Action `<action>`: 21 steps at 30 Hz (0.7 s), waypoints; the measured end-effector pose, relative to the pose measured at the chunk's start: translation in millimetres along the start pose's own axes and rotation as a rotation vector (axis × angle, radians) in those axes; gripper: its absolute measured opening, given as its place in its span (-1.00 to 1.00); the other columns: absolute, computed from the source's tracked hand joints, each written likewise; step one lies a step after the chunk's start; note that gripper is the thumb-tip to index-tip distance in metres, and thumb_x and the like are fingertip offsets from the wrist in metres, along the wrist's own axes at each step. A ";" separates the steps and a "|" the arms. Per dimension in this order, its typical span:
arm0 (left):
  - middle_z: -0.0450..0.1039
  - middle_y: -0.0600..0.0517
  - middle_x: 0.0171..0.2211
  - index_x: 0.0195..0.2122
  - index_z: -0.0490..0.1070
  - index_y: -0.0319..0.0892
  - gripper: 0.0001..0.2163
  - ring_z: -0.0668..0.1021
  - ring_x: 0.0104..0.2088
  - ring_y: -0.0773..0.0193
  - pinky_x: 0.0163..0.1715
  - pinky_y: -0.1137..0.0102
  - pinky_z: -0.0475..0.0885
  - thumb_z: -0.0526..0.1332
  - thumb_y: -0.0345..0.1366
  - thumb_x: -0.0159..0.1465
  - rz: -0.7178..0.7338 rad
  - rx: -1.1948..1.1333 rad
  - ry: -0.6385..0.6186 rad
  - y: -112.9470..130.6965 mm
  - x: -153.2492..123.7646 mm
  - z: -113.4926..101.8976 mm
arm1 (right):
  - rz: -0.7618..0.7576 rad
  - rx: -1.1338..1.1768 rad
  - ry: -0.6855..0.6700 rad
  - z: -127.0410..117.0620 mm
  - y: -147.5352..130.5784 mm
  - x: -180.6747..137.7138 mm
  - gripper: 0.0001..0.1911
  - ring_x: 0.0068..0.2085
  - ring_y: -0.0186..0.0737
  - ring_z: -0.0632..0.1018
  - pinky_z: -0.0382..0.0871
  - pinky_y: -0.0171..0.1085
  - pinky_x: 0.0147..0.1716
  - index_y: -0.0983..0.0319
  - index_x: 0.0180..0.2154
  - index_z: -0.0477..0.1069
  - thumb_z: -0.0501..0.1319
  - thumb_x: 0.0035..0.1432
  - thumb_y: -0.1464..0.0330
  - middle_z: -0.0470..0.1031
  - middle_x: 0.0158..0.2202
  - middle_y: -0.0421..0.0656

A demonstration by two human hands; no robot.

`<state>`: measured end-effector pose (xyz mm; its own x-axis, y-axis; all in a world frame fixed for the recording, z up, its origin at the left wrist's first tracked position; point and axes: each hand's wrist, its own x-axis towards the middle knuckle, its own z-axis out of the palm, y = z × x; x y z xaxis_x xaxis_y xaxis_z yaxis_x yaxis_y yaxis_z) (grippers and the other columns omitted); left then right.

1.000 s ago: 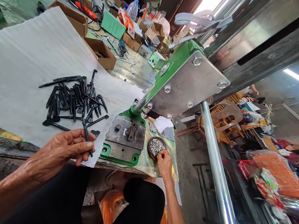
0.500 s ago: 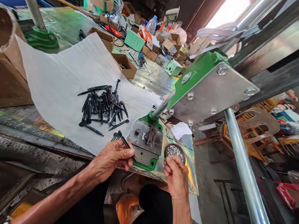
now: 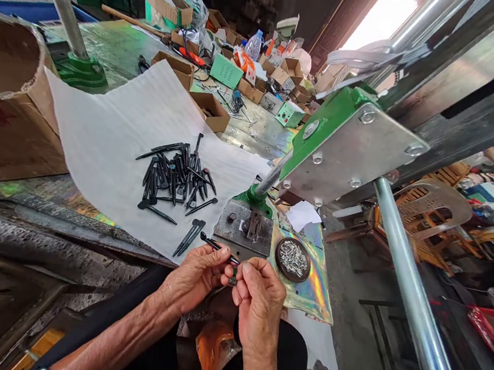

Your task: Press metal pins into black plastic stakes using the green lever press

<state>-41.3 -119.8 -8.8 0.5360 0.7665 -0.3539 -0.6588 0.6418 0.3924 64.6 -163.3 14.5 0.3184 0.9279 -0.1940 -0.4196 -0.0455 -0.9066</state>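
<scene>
My left hand (image 3: 196,277) pinches a thin black plastic stick (image 3: 214,244) just in front of the green hand press (image 3: 330,142). My right hand (image 3: 259,297) has come up against it, fingers pinched at the stick's near end; whatever small piece they hold is too small to make out. Behind my hands sits the press's grey base plate (image 3: 244,226). To its right lies a round dark dish of small silver pins (image 3: 293,259). A pile of black sticks (image 3: 177,176) lies on the white sheet (image 3: 114,131), with two more sticks (image 3: 189,237) near my left hand.
The press's long steel lever (image 3: 415,314) with a red knob runs to the lower right. A big cardboard box (image 3: 3,100) stands at the left. Small boxes, tools and a second green press stand (image 3: 79,68) crowd the far bench. Chairs and goods fill the right.
My right hand left the dish of pins and came to meet my left hand at the black stick. The view shifted slightly; my left hand rose a little with the stick.
</scene>
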 end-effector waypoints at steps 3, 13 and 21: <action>0.40 0.04 -0.60 -0.48 0.40 -0.31 -0.77 0.47 -0.57 0.42 -0.59 0.61 0.41 0.44 -0.34 0.00 -0.010 -0.005 0.010 -1.9 0.2 0.6 | -0.008 -0.033 0.021 -0.3 1.6 -0.1 -0.75 -0.69 -0.55 0.18 0.08 -0.47 -0.73 0.25 -0.48 0.37 0.38 -0.06 0.26 0.32 -0.61 -0.33; 0.40 0.08 -0.60 -0.44 0.35 -0.25 -0.66 0.45 -0.59 0.40 -0.60 0.56 0.41 0.50 -0.29 -0.10 0.081 -0.006 0.055 -11.3 3.2 -2.5 | -0.148 -0.244 0.117 -2.0 15.6 -4.8 -0.71 -0.67 -0.49 0.20 0.06 -0.43 -0.70 0.23 -0.45 0.33 0.29 0.06 0.16 0.28 -0.63 -0.33; 0.42 0.05 -0.57 -0.39 0.37 -0.21 -0.75 0.47 -0.57 0.32 -0.55 0.46 0.42 0.40 -0.22 0.03 0.332 0.323 0.091 -10.1 0.4 0.5 | -0.058 -0.060 0.169 4.7 23.4 -0.9 -0.73 -0.65 -0.51 0.17 -0.03 -0.47 -0.71 0.24 -0.49 0.34 0.35 -0.05 0.22 0.29 -0.61 -0.31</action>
<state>-34.1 -125.9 -12.5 0.2658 0.9357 -0.2320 -0.5813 0.3475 0.7357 50.5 -163.5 -4.8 0.4807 0.8546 -0.1962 -0.3462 -0.0206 -0.9379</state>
